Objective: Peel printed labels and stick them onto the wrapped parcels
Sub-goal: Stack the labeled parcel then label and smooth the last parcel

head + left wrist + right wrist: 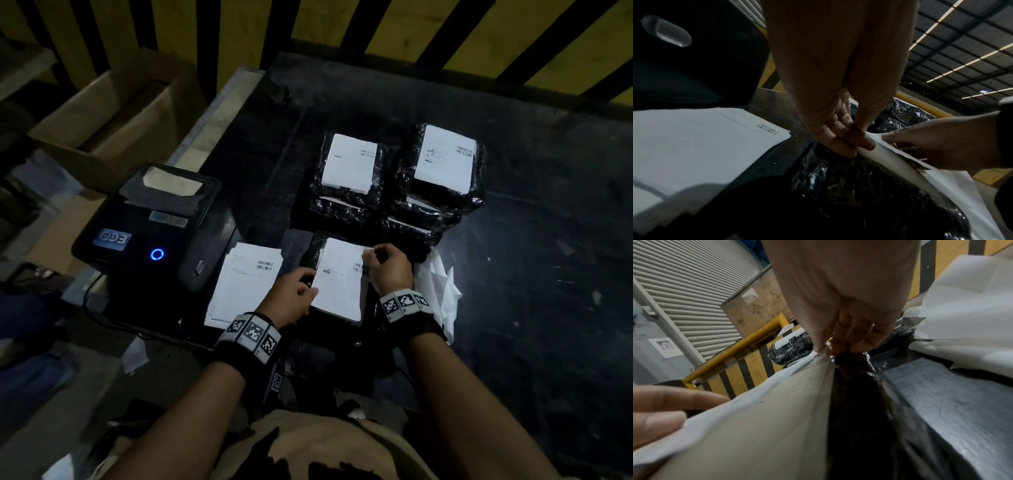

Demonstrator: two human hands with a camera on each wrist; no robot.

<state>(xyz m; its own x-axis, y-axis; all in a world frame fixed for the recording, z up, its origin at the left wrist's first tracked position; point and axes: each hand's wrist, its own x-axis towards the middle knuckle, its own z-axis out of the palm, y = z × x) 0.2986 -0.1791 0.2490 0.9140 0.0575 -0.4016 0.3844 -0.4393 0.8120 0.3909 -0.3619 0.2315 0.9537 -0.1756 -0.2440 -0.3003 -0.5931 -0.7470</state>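
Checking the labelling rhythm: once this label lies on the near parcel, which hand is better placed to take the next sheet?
Probably the left hand: it pinches the label edge nearest the label stack.

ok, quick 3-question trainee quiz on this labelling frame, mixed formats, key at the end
1. True or false: both hands, the left hand and the right hand, hold the label over the near parcel.
2. Where does the stack of unpeeled labels lie? A) on the printer B) between the printer and the near parcel C) on the far parcels
3. Fill in: the printer's lit ring is ____.

Key: 1 true; 2 B; 3 blue
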